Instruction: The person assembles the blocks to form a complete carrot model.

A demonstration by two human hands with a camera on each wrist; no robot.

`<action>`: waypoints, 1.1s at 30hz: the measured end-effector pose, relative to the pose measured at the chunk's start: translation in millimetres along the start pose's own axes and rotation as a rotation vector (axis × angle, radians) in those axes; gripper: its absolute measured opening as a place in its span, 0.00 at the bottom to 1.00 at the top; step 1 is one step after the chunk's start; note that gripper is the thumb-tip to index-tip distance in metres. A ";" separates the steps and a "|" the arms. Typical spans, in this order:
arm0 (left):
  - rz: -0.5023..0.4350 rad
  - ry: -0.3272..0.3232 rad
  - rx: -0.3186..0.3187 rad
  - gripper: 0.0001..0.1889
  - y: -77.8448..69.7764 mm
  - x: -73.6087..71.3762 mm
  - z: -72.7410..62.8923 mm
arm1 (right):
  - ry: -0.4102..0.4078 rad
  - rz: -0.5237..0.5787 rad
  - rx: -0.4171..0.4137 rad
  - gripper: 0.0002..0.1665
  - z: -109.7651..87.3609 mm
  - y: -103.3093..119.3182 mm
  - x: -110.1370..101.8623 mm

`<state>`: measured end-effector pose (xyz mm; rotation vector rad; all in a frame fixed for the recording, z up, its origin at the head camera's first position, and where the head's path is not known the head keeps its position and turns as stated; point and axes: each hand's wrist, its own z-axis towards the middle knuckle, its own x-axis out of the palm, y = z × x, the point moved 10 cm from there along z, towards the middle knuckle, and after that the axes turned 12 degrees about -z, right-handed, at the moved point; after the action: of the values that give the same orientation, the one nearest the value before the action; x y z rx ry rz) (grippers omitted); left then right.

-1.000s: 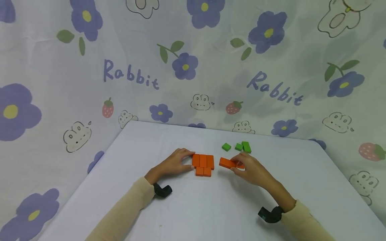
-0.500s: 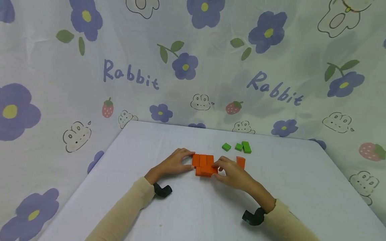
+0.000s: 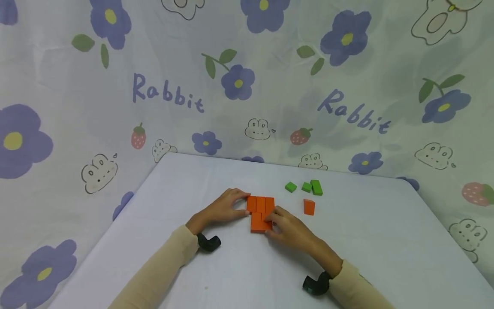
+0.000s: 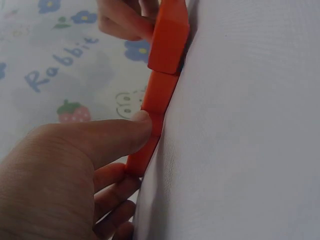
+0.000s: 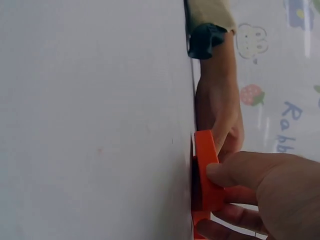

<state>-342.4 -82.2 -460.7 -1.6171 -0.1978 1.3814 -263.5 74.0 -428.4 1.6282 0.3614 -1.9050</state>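
Orange block (image 5: 204,160) pinched by right hand (image 3: 291,229), long axis crosswise to 3 farther bricks (image 3: 260,204), leftmost gripped by left hand (image 3: 219,208).

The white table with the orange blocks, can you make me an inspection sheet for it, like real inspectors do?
Surface: white table, small faint spot near the front.
Job's things: three orange blocks side by side, more orange ones in front; one lone orange block to the right; three green blocks farther back.
Clutter: nothing seen.
Left hand: holds the leftmost orange block between thumb and finger.
Right hand: grips the long orange block in front.
Cables: nothing seen.
Surroundings: cloth printed with flowers, rabbits and strawberries.
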 end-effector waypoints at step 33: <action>0.014 -0.004 -0.013 0.35 3.0 0.5 2.1 | -0.118 -0.205 -0.143 0.13 -4.3 13.8 -1.1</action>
<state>-345.3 -82.3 -463.0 -1.6295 -0.1986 1.3972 -251.7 66.0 -425.9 1.4247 0.6205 -2.0630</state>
